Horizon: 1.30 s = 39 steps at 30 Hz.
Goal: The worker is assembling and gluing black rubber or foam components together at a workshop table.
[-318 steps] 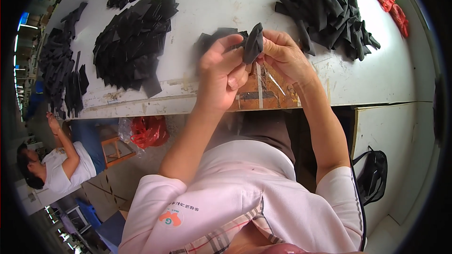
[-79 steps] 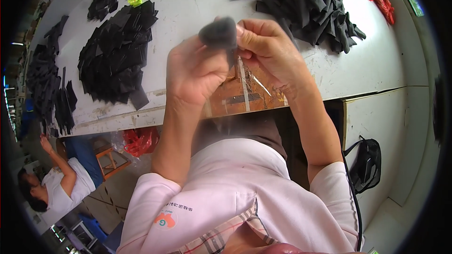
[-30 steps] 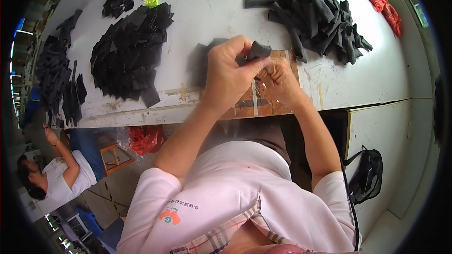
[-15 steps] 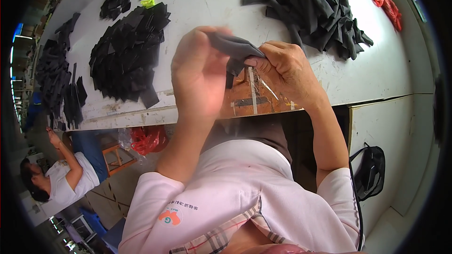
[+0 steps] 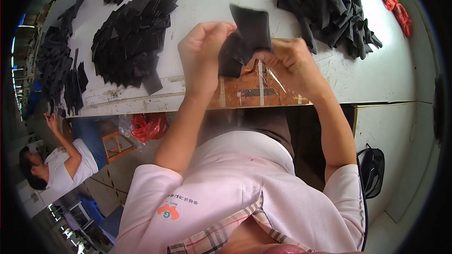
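here the curled right hand (image 5: 293, 65) pinches a black cloth piece (image 5: 254, 27).

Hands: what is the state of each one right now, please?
Left hand: curled near the cloth; whether it grips cannot be told.
Right hand: closed, holding the cloth.
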Each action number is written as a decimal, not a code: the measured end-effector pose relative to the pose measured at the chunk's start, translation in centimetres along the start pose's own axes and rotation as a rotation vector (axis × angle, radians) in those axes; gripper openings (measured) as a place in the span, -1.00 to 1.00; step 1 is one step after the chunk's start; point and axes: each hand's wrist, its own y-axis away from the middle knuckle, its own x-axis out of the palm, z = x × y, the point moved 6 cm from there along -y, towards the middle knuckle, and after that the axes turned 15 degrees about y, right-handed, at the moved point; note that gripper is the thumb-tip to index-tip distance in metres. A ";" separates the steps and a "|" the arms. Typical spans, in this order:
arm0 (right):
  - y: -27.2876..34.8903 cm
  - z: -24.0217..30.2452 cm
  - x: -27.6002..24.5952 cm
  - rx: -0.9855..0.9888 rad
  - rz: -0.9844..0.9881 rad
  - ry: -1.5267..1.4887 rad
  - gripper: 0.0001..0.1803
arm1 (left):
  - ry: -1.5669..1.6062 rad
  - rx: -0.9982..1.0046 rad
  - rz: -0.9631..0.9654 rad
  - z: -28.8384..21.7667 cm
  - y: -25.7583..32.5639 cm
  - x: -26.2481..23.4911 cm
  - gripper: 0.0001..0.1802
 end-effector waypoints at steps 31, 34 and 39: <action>3.3 4.2 9.7 0.634 -0.298 -0.857 -0.90 | 0.442 -0.360 -0.431 5.1 8.8 -6.9 -0.88; 3.6 4.0 9.2 0.595 -0.279 -0.713 -0.90 | 0.421 -0.317 -0.475 5.4 9.1 -6.8 -0.86; 3.4 3.4 6.3 0.515 -0.422 -0.443 -0.89 | 0.239 -0.376 -0.470 5.3 9.4 -6.6 -0.82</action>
